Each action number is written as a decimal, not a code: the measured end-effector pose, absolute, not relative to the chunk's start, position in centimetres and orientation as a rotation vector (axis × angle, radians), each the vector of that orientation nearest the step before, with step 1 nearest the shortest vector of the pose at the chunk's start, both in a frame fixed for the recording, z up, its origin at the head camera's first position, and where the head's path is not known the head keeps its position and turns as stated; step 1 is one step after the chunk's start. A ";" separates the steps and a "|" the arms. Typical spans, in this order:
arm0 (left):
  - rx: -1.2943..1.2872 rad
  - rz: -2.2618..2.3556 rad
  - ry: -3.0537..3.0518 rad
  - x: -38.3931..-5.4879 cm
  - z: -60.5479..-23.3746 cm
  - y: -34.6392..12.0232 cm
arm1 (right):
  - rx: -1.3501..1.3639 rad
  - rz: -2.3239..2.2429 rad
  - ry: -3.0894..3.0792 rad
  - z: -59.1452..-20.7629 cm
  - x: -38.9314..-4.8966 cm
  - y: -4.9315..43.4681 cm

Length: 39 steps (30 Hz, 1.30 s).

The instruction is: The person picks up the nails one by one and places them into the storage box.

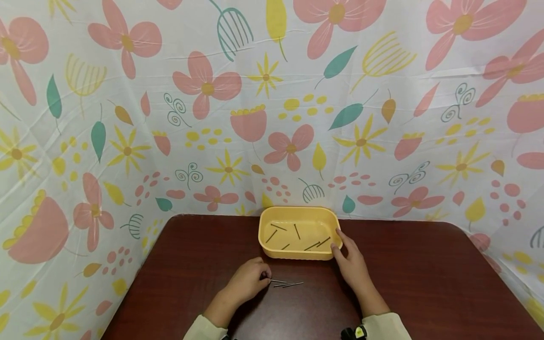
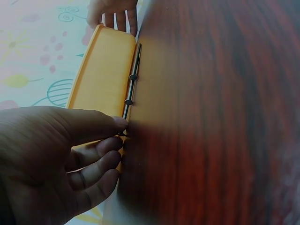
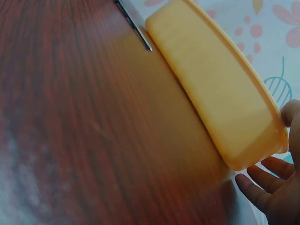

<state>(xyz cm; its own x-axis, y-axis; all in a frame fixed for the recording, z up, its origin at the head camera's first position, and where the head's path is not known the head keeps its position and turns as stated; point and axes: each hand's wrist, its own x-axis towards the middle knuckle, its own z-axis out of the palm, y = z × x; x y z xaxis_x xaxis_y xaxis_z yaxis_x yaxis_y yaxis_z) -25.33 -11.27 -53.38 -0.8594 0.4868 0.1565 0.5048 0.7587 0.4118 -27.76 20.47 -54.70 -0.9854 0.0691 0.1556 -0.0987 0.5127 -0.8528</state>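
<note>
My left hand (image 1: 250, 282) is on the near side of the yellow plastic tray (image 1: 297, 255), its thumb and index finger pinching one end of a metal nail (image 1: 278, 281). Just beside that nail, loose nails (image 1: 294, 284) lie on the table; in the left wrist view their round heads point toward the hand. At the tray's right end, my right hand (image 1: 352, 264) grips the corner, thumb at the rim and the other fingers (image 3: 267, 179) along the outside. Inside the tray, several dark nails (image 1: 296, 231) lie scattered at different angles.
The dark red-brown wooden table (image 1: 204, 245) has rounded far corners. Behind it and to both sides hangs a white cloth (image 1: 250, 179) with printed flowers and leaves. The tray stands close to the table's back edge.
</note>
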 end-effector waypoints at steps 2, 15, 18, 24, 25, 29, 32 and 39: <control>-0.815 -0.707 -2.910 -25.3 -53.4 -11.3 | 0.025 1.468 -2.583 -54.7 -27.7 20.5; -0.800 -0.719 -2.907 -25.3 -53.8 -11.3 | 0.012 1.473 -2.581 -54.6 -27.6 20.4; -0.806 -0.717 -2.911 -25.4 -53.9 -11.3 | 0.012 1.467 -2.579 -54.6 -27.6 20.4; -0.794 -0.711 -2.932 -25.4 -54.0 -11.3 | 0.017 1.474 -2.586 -54.6 -27.7 20.4; -0.793 -0.710 -2.933 -25.4 -54.0 -11.3 | 0.016 1.477 -2.586 -54.5 -27.6 20.4; -0.797 -0.698 -2.922 -25.2 -54.0 -11.2 | 0.012 1.465 -2.594 -54.6 -27.6 20.5; -0.793 -0.693 -2.919 -25.1 -54.0 -11.2 | 0.004 1.466 -2.594 -54.5 -27.5 20.4; -0.801 -0.695 -2.916 -25.1 -54.2 -11.2 | 0.005 1.461 -2.587 -54.4 -27.6 20.4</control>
<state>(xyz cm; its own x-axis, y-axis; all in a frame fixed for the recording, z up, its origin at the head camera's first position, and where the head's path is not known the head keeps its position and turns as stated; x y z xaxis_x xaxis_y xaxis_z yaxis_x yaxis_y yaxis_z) -25.08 -11.20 -54.17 -0.8658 0.4765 0.1524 0.4941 0.7663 0.4107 -27.58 20.42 -54.43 -0.9855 0.0809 0.1494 -0.0862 0.5197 -0.8500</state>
